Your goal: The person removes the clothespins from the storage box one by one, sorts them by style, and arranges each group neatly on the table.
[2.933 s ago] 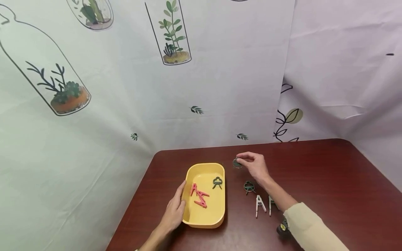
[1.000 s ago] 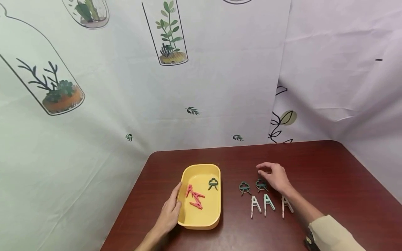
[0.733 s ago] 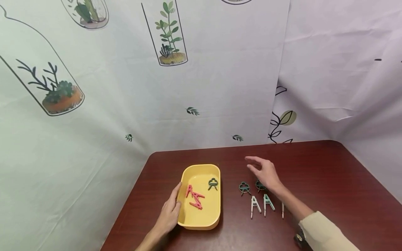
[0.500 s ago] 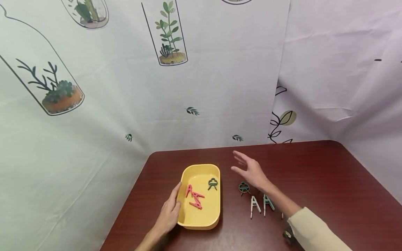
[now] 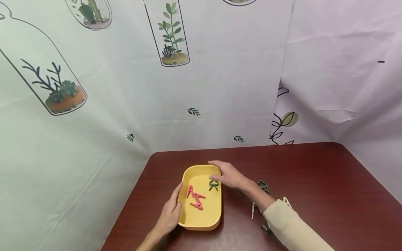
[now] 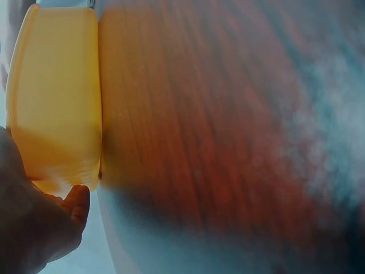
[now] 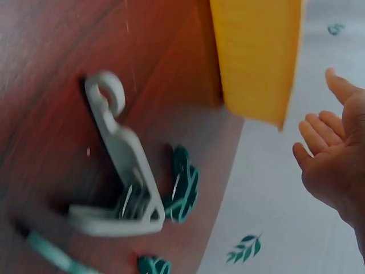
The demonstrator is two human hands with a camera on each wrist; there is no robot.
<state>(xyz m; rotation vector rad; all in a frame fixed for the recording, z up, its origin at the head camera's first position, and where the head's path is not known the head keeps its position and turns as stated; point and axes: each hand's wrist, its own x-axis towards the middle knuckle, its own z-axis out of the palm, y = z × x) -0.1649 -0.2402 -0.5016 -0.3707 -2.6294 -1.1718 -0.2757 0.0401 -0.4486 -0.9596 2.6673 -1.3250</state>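
A yellow plastic tub (image 5: 201, 223) stands on the table in the head view. Inside lie several pink clothespins (image 5: 196, 198) and one dark green plant clip (image 5: 214, 185). My left hand (image 5: 169, 214) holds the tub's left side, its fingers along the outer wall and thumb by the rim. My right hand (image 5: 230, 175) hovers at the far right corner, fingers apart and holding nothing. In the right wrist view a white clothespin (image 7: 134, 165), dark green clips (image 7: 183, 185) and a mint clothespin (image 7: 57, 254) lie on the table; my right forearm partly hides them in the head view.
The dark red-brown table (image 5: 307, 184) runs back to a white cloth backdrop (image 5: 226, 87) printed with plants in jars. A small dark object (image 5: 265, 228) shows beneath my right sleeve.
My right hand first set a green clip on the table beside the others, then moved left, opened, to the tub's far right corner. My left hand has stayed on the tub.
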